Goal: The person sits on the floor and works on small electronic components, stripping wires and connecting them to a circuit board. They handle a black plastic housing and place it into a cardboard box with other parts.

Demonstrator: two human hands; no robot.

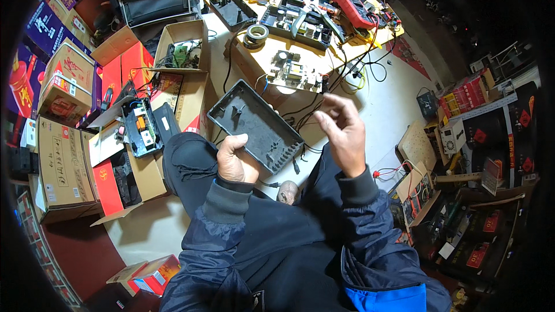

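**A hollow black box shell [254, 122] balanced in one hand**

The box shell was above the lap, hollow side up and tilted, just short of the table [318, 59]. The left hand [238, 160] gripped its near left corner, thumb over the rim; the fingers went under the shell and were mostly hidden, so how far they spread could not be told. The right hand [345, 138] was raised beside the shell, clear of it, half curled with a gap between thumb and fingers and nothing visible in it.

The shell looked like moulded plastic: probably light for its size, stiff, and a little slippery where smooth. Its side walls seemed the best places to hold, with a hand on each long edge to stop it tipping. The slim posts [237, 110] inside and the slotted end [288, 155] looked the likeliest parts to snap, so they were poor places to squeeze. Beyond it, a bare circuit board [295, 73] lay at the table's near edge beside a roll of tape [255, 36], and looked far more delicate.
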